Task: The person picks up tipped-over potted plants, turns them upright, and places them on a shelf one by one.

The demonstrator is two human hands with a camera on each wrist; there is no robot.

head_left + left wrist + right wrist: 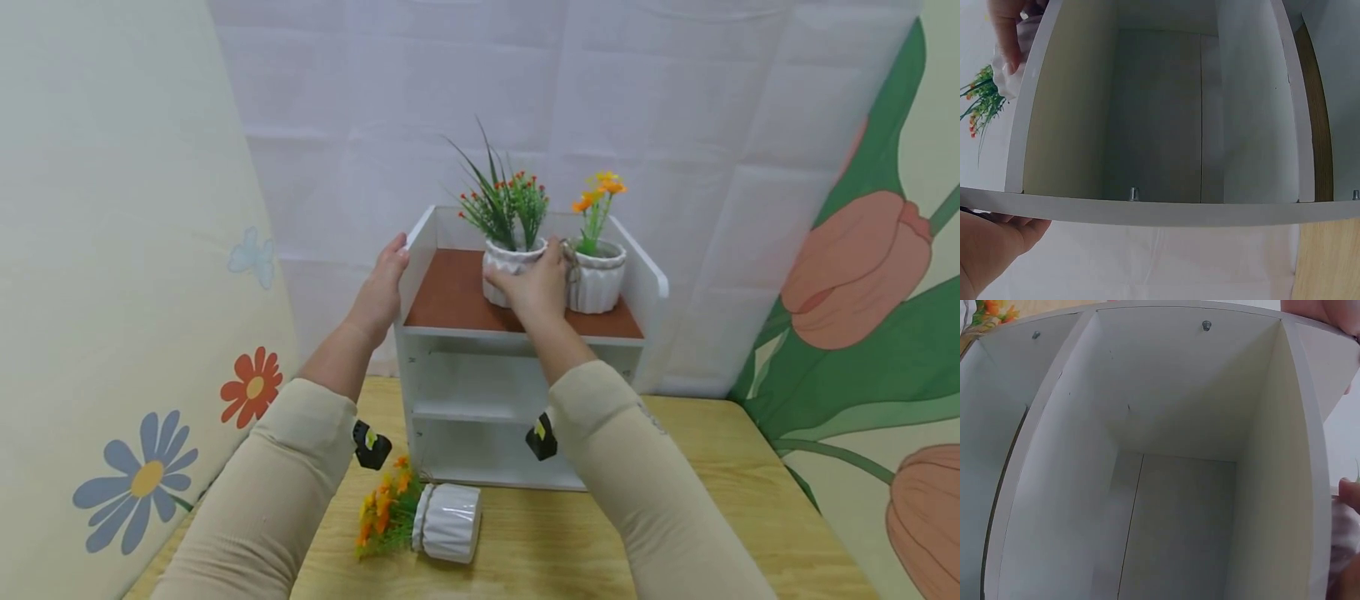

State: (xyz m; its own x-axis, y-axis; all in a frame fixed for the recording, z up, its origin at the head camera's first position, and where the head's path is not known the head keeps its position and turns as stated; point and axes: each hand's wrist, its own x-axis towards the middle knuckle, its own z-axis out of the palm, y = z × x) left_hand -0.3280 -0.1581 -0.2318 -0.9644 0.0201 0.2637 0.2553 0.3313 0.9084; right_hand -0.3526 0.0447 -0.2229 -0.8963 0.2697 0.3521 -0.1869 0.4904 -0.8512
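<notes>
A small white shelf unit (480, 412) stands on the table, its top board brown. My right hand (538, 287) grips a white ribbed flowerpot (498, 265) with grass blades and small red flowers on that top board; in the left wrist view the flowerpot (1005, 78) shows partly behind the fingers. Just right of it stands another white pot (597, 283) with orange flowers and twine round its rim. My left hand (381, 287) rests along the outside of the unit's left side panel (420, 267). In the left wrist view the left hand (1004, 244) lies beyond the panel edge.
A third white pot (450, 523) lies on its side on the wooden table (540, 550), before the unit, its orange flowers (386, 504) pointing left. Below the top board are two open compartments. Printed flower cloths hang left and right, a white cloth (337, 208) behind.
</notes>
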